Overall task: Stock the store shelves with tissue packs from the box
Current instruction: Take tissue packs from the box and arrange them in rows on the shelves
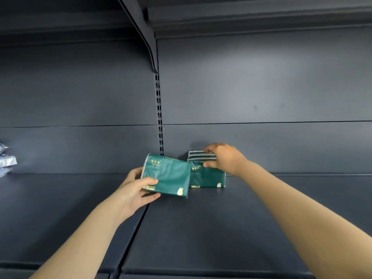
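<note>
Tissue packs in green wrap are going onto the shelf point(221, 228). One tissue pack point(169, 175) is in the left hand point(136, 188), carried upright with its printed face towards the camera, just off the shelf board and just left of the standing packs point(207, 178). That hand grips its lower left corner, thumb across the front and fingers curled beneath and behind. The standing packs form a short row on edge, near the back panel point(261, 87) and just right of the slotted upright point(159, 117). The right hand point(223, 158) clasps this row from above, fingers bent over the top edges and the thumb pressed on the front face, apparently steadying it.

The step in hand looks like placing: the carried pack is being brought to join the row, and little of the shelf is filled so far. The next move seems to call for setting it down on its bottom edge, flush beside or in front of the row with the faces aligned, while the right hand keeps the soft packs from toppling. The grip could then be let go.

Further out, pale wrapped goods point(6, 161) sit at the far left edge, well apart, and a bracket point(145, 37) carries the shelf above. The box is not in view.
</note>
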Tool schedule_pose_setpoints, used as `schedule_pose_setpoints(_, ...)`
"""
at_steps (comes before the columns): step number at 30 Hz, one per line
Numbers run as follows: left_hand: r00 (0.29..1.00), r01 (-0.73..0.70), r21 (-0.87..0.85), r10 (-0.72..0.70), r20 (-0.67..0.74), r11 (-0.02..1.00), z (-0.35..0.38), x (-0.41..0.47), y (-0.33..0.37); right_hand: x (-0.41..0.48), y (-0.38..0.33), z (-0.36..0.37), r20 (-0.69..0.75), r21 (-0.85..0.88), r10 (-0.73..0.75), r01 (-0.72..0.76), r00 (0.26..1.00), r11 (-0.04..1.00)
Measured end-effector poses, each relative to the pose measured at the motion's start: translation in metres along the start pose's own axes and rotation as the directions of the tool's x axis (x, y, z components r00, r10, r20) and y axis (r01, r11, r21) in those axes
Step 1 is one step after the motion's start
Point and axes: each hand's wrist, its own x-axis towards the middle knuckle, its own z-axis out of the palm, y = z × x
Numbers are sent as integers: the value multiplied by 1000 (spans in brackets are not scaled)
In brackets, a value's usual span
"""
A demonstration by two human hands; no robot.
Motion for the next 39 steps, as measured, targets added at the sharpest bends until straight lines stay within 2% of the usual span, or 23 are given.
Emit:
schedule_pose_setpoints(2, 998, 24, 52, -26, 50, 998, 3, -1, -1, -28, -1, -7, -35, -53, 28, -30, 999, 998)
schedule_pose_setpoints(5, 991, 27, 110, -41, 127, 994, 14, 0, -3, -80, -7, -2, -58, 22, 100, -98, 993, 995)
schedule_pose_setpoints(10, 987, -120, 367, 69, 148, 922, 46, 9, -13, -154, -23, 30, 140, -14, 213, -213, 967, 977)
schedule_pose_setpoints(13, 987, -150, 378, 117, 110, 914, 64, 23, -22, -167, -27, 41, 148, -27, 250, -248, 957, 968)
schedule_pose_setpoints(19, 992, -109, 366, 80, 94, 924, 85, 47, -44, -163, -30, 42, 139, -63, 261, -255, 955, 965)
schedule_pose_setpoints(20, 991, -129, 435, 102, 85, 891, 85, 48, -48, -162, -29, 42, 137, -63, 266, -259, 954, 964)
schedule_pose_setpoints(23, 975, -163, 758, 220, 27, 632, 85, 51, -59, -161, -28, 41, 133, -64, 274, -268, 952, 961)
schedule_pose_setpoints(26, 963, -132, 817, 268, -29, 561, 85, 52, -59, -160, -29, 41, 135, -53, 278, -273, 951, 960)
schedule_pose_setpoints(30, 964, -163, 902, 258, 59, 401, 85, 60, -58, -161, -30, 41, 124, -40, 278, -275, 953, 961)
schedule_pose_setpoints(39, 974, -179, 933, 193, 122, 312, 87, 66, -58, -163, -27, 43, 124, -36, 259, -257, 958, 966)
